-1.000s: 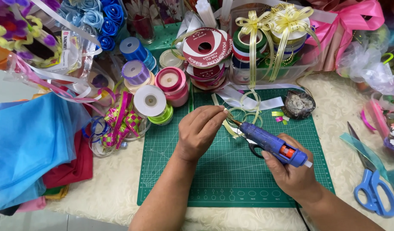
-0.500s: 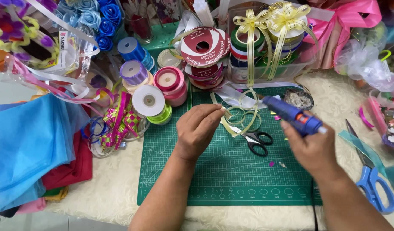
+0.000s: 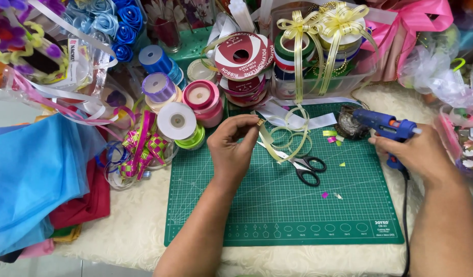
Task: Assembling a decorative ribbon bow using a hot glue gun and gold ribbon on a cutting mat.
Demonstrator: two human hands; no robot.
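My left hand (image 3: pixel 235 147) pinches the end of a pale yellow ribbon (image 3: pixel 283 137) above the green cutting mat (image 3: pixel 277 205). The ribbon curls in loops down onto the mat beside it. Black-handled scissors (image 3: pixel 304 167) lie on the mat just right of that hand. My right hand (image 3: pixel 418 154) grips a blue glue gun (image 3: pixel 385 124) at the mat's right edge, its nozzle pointing left toward a small dark dish (image 3: pixel 349 122). A black cord (image 3: pixel 405 220) runs down from the gun.
Several ribbon spools (image 3: pixel 195 100) crowd the mat's far-left corner, with a clear box of spools and yellow bows (image 3: pixel 318 46) behind. Blue and red fabric (image 3: pixel 36 174) is piled at the left. Pink ribbon and clear wrap (image 3: pixel 441 61) sit at the right.
My right hand has carried the glue gun from the mat's middle out to the right edge. My left hand has lifted slightly, raising the ribbon end it pinches.
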